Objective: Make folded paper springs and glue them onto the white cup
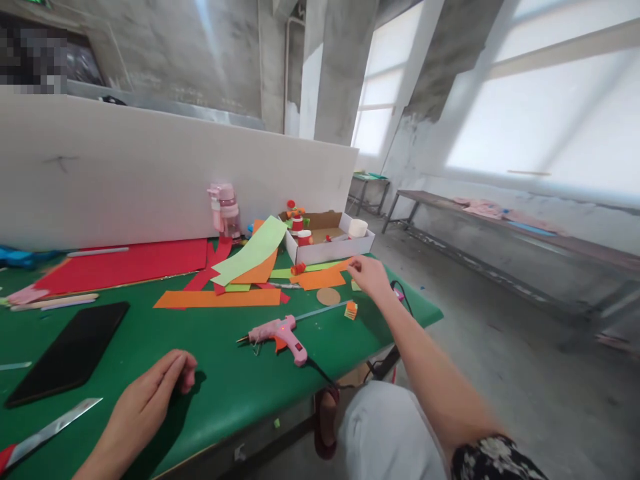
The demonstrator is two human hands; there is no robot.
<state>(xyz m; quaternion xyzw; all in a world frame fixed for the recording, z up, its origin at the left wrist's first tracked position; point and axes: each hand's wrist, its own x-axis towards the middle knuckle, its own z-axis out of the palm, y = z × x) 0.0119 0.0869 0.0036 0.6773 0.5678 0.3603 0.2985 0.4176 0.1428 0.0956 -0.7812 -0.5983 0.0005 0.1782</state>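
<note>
My left hand (155,387) rests loosely closed over the green table's front left, its fingers curled in, and nothing shows in it. Farther out, my right hand (370,275) pinches thumb and fingers together at the right end of some orange paper (327,277). Whatever is between those fingertips is too small to make out. Just below that hand sit a small stack of orange and green paper pieces (351,310) and a round brown disc (329,296). Between my hands lies a pink hot glue gun (280,333), its glue stick poking out behind.
A white box (330,250) holds small red-and-white figures and a roll of tape. Green and orange paper strips (217,299), red sheets (130,263) and a pink bottle (225,210) lie or stand behind. At left are a black tablet (70,353) and a knife blade (57,423).
</note>
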